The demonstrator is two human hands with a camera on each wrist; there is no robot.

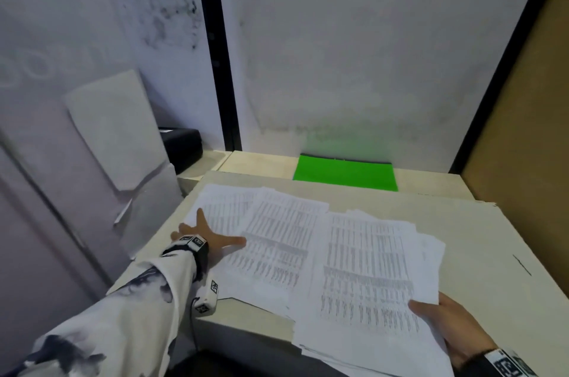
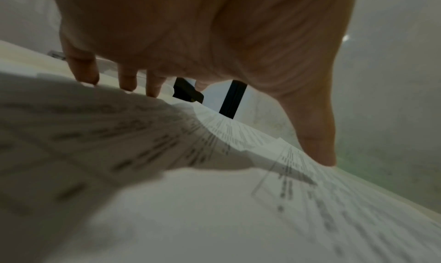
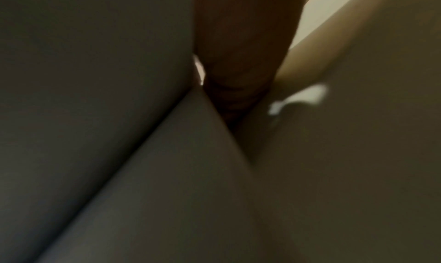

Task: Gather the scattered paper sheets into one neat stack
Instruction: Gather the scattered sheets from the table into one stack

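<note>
Sheets half gathered: your right hand (image 1: 452,327) grips the near-right pile (image 1: 369,284); your left hand (image 1: 209,238), fingers spread flat, presses loose sheets (image 1: 261,222) left to merge and square.

Left arm: long sleeve (image 1: 123,312), white fabric with irregular dark grey-blue blotches, cuff ending at the wrist. A black wrist strap (image 1: 197,249) sits at the left hand (image 1: 204,235), carrying white blocks printed with black square markers. A second white marker block (image 1: 207,299) sits under the forearm, with a thin dark cable beside it. Right hand (image 1: 455,324): dark wrist strap (image 1: 505,362) with one white block bearing a black square marker.
</note>
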